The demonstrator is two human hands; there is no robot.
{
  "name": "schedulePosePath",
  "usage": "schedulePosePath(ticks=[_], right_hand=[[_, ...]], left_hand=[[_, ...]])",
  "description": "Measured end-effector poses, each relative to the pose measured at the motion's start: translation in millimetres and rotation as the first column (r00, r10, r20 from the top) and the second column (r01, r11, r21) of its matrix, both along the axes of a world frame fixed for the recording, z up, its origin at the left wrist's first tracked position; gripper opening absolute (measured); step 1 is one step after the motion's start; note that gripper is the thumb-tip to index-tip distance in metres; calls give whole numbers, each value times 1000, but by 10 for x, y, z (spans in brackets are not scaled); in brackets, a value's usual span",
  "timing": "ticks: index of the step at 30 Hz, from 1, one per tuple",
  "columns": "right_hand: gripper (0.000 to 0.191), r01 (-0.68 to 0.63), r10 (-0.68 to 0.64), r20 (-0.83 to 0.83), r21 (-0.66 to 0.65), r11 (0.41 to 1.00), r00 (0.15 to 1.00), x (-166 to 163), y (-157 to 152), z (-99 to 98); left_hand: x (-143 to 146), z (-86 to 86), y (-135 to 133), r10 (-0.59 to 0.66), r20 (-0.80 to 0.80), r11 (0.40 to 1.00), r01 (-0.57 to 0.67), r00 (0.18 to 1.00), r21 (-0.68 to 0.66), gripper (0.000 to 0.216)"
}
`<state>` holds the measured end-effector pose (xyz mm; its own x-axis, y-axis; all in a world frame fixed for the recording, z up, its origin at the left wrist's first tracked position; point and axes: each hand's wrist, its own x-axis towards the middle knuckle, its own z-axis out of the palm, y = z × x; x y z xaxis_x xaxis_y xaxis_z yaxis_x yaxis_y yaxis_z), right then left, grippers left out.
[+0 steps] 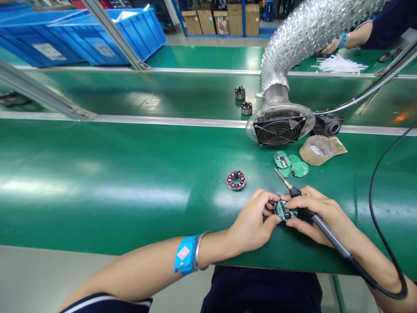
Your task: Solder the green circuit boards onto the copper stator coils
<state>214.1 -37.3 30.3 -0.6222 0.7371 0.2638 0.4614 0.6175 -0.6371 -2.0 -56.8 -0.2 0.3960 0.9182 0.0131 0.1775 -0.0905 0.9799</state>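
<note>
A round green circuit board (287, 211) with dark components is held between both hands near the table's front edge. My left hand (252, 219) is closed, thumb and fingers pinching the left side of the board, where a bit of what looks like a copper-wound stator shows beneath. My right hand (317, 213) grips a soldering iron (330, 232), its tip pointing up and left, away from the board. Fingers of that hand also touch the board's right side. Another wound motor stator (236, 180) lies left of the hands. Several green circuit boards (299, 168) lie beyond the iron's tip.
A fume fan (280, 130) on a silver duct (293, 39) hangs ahead, beside a round solder-stained container (317, 150) and a dark iron stand (328, 125). Two stators (240, 92) stand behind the rail. The iron's cable (374, 208) loops at right. Blue bins (107, 37) and a co-worker's hand (332, 45) are farther back.
</note>
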Motion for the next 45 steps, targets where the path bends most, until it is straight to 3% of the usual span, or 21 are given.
schedulePosePath(ticks=[3,6,8,11,17,21,26,33,38,42,45], right_hand=[[32,27,-28,-26,-29,999,999,-5,-5,-30],[37,79,-85,-76,-88,993,993,-29,-19,-78],[39,124,-139,-103,-144,982,985,-28,-29,-113],[42,167,-194,-111,-214,962,975,21,-47,-142],[45,119,-161,-151,-253,960,975,39,-160,-187],[55,182,-216,-176,-190,965,960,-139,-250,-327],[51,269,-302,-164,-198,943,939,-225,-299,-413],[53,243,-289,-200,-227,943,936,-217,-335,-427],[56,237,-258,-168,-137,962,951,-234,-396,-417],[63,238,-243,-115,-57,970,963,-251,-460,-441],[63,252,-250,-109,5,968,962,-265,-480,-453]], left_hand=[[-22,14,-8,-6,-41,985,13,999,173,34],[-28,61,-12,-14,-155,904,79,988,421,49],[-19,92,7,-17,-222,865,125,975,485,52],[5,115,59,21,-291,847,138,956,514,43],[37,167,107,77,-370,800,165,926,578,26],[27,214,103,76,-403,808,180,912,561,32],[-37,211,115,49,-425,804,217,904,554,44],[-35,193,111,56,-427,808,210,903,550,39],[4,217,127,50,-494,805,258,868,535,34],[26,181,101,52,-475,793,253,878,554,34],[19,157,91,41,-425,816,215,904,536,34]])
